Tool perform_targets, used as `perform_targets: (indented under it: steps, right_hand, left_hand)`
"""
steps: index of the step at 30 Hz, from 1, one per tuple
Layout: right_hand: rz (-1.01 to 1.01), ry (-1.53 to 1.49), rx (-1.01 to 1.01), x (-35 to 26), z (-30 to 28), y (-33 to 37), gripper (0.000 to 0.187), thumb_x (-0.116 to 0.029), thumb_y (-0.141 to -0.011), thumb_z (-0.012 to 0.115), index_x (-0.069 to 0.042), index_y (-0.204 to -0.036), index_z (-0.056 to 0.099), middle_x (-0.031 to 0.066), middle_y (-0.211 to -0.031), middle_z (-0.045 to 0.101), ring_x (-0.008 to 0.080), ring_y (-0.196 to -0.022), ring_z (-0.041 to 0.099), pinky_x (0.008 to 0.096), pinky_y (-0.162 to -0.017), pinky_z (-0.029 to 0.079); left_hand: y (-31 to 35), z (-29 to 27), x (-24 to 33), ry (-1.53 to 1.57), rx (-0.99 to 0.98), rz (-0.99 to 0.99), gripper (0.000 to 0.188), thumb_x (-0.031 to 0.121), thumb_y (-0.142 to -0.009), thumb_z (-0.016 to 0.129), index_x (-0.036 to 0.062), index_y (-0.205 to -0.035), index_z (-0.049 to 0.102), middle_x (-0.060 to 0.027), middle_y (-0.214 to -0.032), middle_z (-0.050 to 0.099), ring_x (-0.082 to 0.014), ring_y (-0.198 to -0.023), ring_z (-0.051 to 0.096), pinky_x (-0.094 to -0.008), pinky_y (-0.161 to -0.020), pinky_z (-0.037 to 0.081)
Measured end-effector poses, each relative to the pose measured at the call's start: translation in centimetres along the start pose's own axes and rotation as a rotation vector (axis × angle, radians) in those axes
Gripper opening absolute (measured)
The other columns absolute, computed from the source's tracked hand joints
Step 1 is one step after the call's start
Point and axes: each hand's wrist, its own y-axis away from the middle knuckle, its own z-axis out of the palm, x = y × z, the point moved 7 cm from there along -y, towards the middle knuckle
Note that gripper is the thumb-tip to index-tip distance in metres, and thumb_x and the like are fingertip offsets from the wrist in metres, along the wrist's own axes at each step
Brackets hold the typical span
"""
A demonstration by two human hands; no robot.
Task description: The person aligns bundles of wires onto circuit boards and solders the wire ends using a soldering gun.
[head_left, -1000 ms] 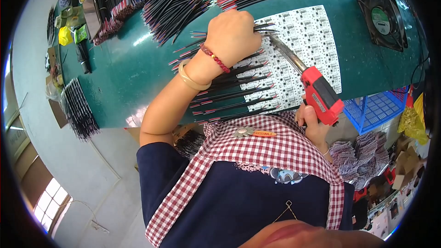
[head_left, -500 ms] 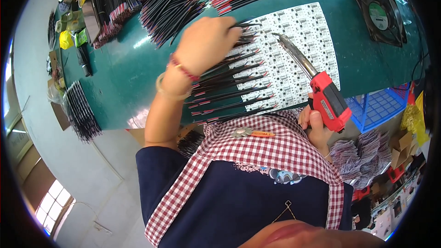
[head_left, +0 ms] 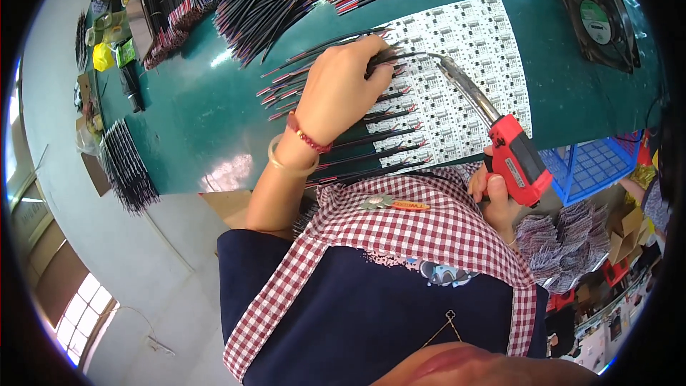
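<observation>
We're likely soldering the board (head_left: 486, 64)
Left hand (head_left: 346, 77) pinches wire (head_left: 406, 55), right hand (head_left: 494, 196) grips soldering gun (head_left: 516, 159); steadiness seems needed next

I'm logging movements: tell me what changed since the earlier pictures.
The right hand, holding the red soldering iron throughout, shifted slightly right and toward the body. The left hand moved left, then partway back right, and holds a black wire near the iron's tip. The white circuit-board sheet and black fan look unmoved.
</observation>
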Motion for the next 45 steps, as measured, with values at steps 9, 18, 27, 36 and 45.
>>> perform_targets:
  steps: [9, 18, 27, 36, 45]
  right_hand:
    - [0.087, 0.057, -0.042, 1.3, 0.5, -0.1, 0.043, -0.024, -0.095, 0.054, 0.005, -0.125, 0.044, 0.004, -0.067, 0.048, 0.0111, -0.052, 0.045, 0.0281, -0.052, 0.04]
    - [0.133, 0.19, -0.112, 1.9, 0.2, -0.1, 0.018, -0.018, -0.093, 0.057, -0.002, -0.085, 0.056, 0.0, -0.068, 0.053, 0.0086, -0.062, 0.049, 0.0256, -0.057, 0.04]
    - [0.025, 0.053, 0.012, 0.7, 0.4, -0.1, 0.043, -0.026, -0.094, 0.055, 0.005, -0.122, 0.047, 0.0031, -0.065, 0.047, 0.0104, -0.052, 0.044, 0.0272, -0.052, 0.039]
    - [0.068, 0.11, -0.053, 1.3, 0.2, -0.1, 0.041, -0.025, -0.094, 0.056, 0.004, -0.121, 0.045, 0.0033, -0.067, 0.047, 0.0107, -0.052, 0.044, 0.0279, -0.052, 0.039]
    - [0.09, 0.181, -0.114, 1.8, -0.3, 0.2, 0.028, -0.025, -0.094, 0.055, 0.001, -0.101, 0.049, 0.0048, -0.068, 0.049, 0.0119, -0.055, 0.046, 0.0285, -0.055, 0.042]
  left_hand:
    - [-0.9, 1.0, -0.7, -0.137, 0.07, 0.004, 0.02, 0.02, -0.077, 0.067, -0.0003, -0.076, 0.063, -0.0165, -0.068, 0.063, -0.0332, -0.061, 0.06, -0.0387, -0.058, 0.048]
    - [-1.0, 0.9, -0.2, -0.213, 0.089, 0.087, 0.016, 0.018, -0.077, 0.064, 0.0016, -0.074, 0.063, -0.0166, -0.071, 0.063, -0.0362, -0.066, 0.061, -0.0445, -0.059, 0.049]
    - [-1.9, 1.0, -0.1, -0.293, 0.01, 0.105, 0.019, 0.021, -0.077, 0.066, 0.0017, -0.08, 0.066, -0.0188, -0.07, 0.062, -0.0386, -0.065, 0.059, -0.0445, -0.06, 0.047]
    - [-1.9, 1.0, -0.2, -0.317, -0.036, 0.118, 0.02, 0.021, -0.077, 0.067, 0.0015, -0.082, 0.067, -0.0182, -0.075, 0.064, -0.0379, -0.067, 0.06, -0.0442, -0.062, 0.048]
    - [-1.1, 1.1, 0.3, -0.311, 0.026, 0.138, 0.017, 0.019, -0.078, 0.066, 0.002, -0.081, 0.066, -0.015, -0.08, 0.064, -0.0346, -0.072, 0.062, -0.0428, -0.064, 0.049]
